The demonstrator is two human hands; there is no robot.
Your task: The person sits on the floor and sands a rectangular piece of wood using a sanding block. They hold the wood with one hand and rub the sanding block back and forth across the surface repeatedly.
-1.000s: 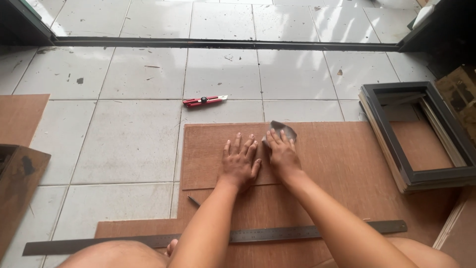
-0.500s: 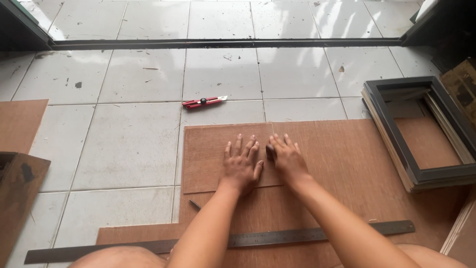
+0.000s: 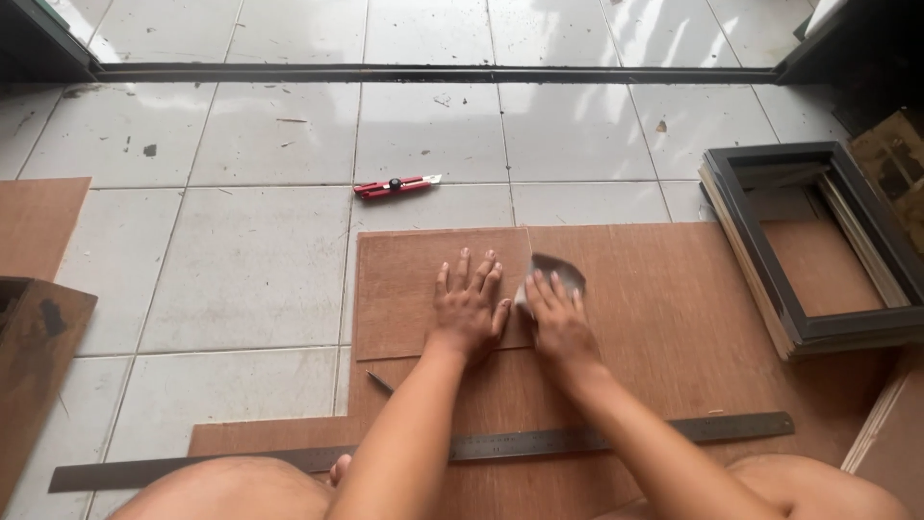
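Head view, left hand: The left hand point(image 3: 469, 310) lies flat and open, fingers spread, in the middle of the frame. It presses down on the small brown square of thin wooden board point(image 3: 423, 294).
Head view, right hand: The right hand point(image 3: 558, 323) is just beside the left one. Its fingers press a small grey curved scrap, maybe sandpaper point(image 3: 556, 273), against the edge of the small board. I cannot tell for sure what the scrap is.
Where the board is: The small board sits on top of a big brown sheet of thin wood point(image 3: 674, 318) on the white tiled floor point(image 3: 250, 260).
How the board will handle: It looks thin, light and stiff, but it may bend or snap if pushed hard. It could slide on the sheet under it, so a flat palm on top is a good hold. Its cut edges may be rough.
Lower part of the frame: A long grey metal ruler point(image 3: 539, 443) lies across the big sheet, under the arms.
Upper middle: A red utility knife point(image 3: 395, 186) lies on the tiles, well apart from the hands.
Right side: A stack of dark rectangular picture frames point(image 3: 818, 250) rests near the big sheet.
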